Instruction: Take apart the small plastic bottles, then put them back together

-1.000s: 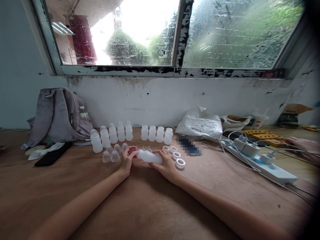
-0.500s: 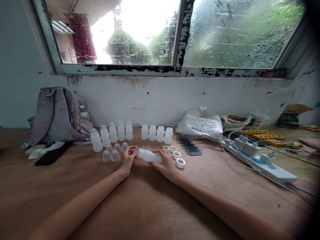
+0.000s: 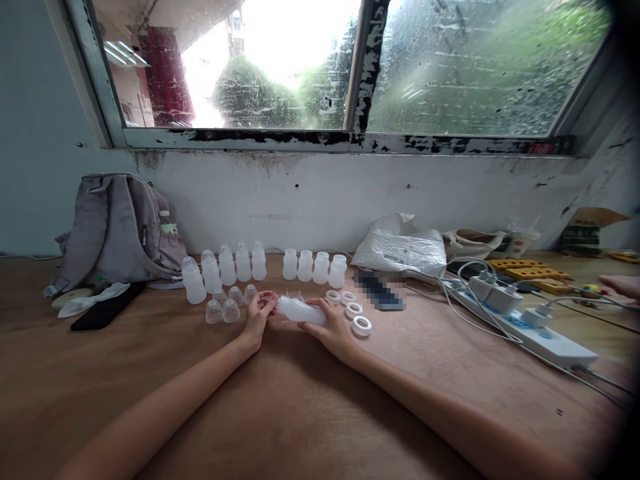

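A frosted white baby bottle (image 3: 300, 311) lies nearly sideways between my hands, its neck to the left. My right hand (image 3: 330, 327) is wrapped around the bottle's base end. At the neck, my left hand (image 3: 259, 317) is closed in a pinch; whatever its fingertips hold is too small to make out. Behind the bottle stand a few clear nipples (image 3: 299, 295), partly hidden. White collar rings (image 3: 361, 326) lie to the right of my right hand. Several clear dome caps (image 3: 231, 311) sit left of my left hand.
Capped bottles (image 3: 211, 270) stand at the back left, and open bottles (image 3: 321, 268) back centre. A grey backpack (image 3: 117, 230), black phone (image 3: 107, 308), silver bag (image 3: 403, 247) and power strip (image 3: 545, 339) with cables lie around. Another person's hand (image 3: 620, 287) shows at far right.
The bottle's neck has tipped very slightly, with both hands still in nearly the same place. The other person's hand at far right has shifted slightly.
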A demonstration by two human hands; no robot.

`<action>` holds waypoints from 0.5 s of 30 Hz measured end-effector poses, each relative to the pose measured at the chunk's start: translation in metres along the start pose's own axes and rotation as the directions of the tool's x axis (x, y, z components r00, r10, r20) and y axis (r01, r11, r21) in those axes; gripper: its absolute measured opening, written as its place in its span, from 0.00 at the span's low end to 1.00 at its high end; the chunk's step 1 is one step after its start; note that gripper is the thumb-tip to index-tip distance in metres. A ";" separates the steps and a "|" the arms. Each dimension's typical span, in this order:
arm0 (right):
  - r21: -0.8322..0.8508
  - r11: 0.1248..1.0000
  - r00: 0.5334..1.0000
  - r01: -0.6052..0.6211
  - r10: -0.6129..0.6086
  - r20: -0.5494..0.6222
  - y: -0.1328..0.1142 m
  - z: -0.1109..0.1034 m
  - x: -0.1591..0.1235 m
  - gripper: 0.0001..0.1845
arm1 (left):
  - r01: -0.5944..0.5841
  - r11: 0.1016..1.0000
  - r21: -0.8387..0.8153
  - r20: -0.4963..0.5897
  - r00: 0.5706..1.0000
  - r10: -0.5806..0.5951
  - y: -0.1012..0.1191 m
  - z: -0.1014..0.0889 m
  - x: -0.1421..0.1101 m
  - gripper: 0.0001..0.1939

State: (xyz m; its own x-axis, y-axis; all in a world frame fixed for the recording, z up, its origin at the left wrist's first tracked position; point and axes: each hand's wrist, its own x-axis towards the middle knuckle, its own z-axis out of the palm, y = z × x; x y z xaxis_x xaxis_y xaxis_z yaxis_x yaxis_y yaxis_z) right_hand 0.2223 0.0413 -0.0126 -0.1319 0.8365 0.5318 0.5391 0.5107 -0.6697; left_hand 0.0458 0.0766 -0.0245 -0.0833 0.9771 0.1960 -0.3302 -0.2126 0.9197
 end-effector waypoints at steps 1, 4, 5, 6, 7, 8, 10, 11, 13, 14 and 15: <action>0.000 1.000 1.000 0.001 -0.001 -0.001 0.000 0.000 0.000 0.18 | 0.000 1.000 -0.002 0.007 1.000 0.000 0.000 0.000 0.000 0.15; -0.007 1.000 1.000 0.002 -0.002 -0.012 0.000 0.000 0.000 0.18 | -0.015 0.999 -0.028 0.022 1.000 0.016 0.004 0.001 -0.002 0.16; -0.010 1.000 1.000 0.002 -0.002 -0.016 0.000 0.000 0.000 0.18 | -0.018 0.999 -0.041 0.025 1.000 0.019 0.005 0.001 -0.003 0.16; -0.012 1.000 1.000 0.004 -0.004 -0.017 0.000 0.000 0.000 0.18 | -0.018 0.998 -0.054 0.027 0.999 0.019 0.005 0.002 -0.003 0.16; -0.013 1.000 1.000 0.005 -0.005 -0.016 0.000 0.000 0.000 0.18 | -0.013 0.998 -0.064 0.028 1.000 0.015 0.006 0.002 -0.003 0.16; -0.014 1.000 1.000 0.005 -0.005 -0.015 0.000 0.000 0.000 0.18 | -0.003 0.998 -0.070 0.030 1.000 0.005 0.006 0.002 -0.003 0.16; -0.013 1.000 1.000 0.000 0.000 -0.011 0.000 0.000 0.000 0.18 | 0.022 0.997 -0.072 0.042 0.999 -0.019 0.004 0.002 -0.002 0.16; -0.012 1.000 1.000 -0.003 0.003 -0.011 0.000 0.000 0.000 0.18 | 0.034 0.997 -0.068 0.050 0.998 -0.030 0.003 0.002 -0.002 0.16; -0.011 1.000 1.000 -0.002 0.002 -0.012 0.000 0.000 0.000 0.18 | 0.050 0.997 -0.053 0.065 0.997 -0.046 0.000 0.002 0.000 0.15; -0.009 1.000 1.000 0.000 0.000 -0.013 0.000 0.000 0.000 0.18 | 0.054 0.998 -0.043 0.071 0.996 -0.051 -0.002 0.001 0.001 0.14; -0.007 1.000 1.000 0.001 -0.001 -0.014 0.000 0.000 0.000 0.18 | 0.057 0.998 -0.033 0.077 0.996 -0.055 -0.003 0.001 0.001 0.14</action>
State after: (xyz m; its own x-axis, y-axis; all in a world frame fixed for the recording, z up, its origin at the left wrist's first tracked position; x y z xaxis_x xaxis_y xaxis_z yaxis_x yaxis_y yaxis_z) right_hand 0.2219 0.0414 -0.0127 -0.1207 0.8329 0.5402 0.5450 0.5104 -0.6652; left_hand 0.0476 0.0786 -0.0267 0.0075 0.9852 0.1710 -0.3651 -0.1565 0.9177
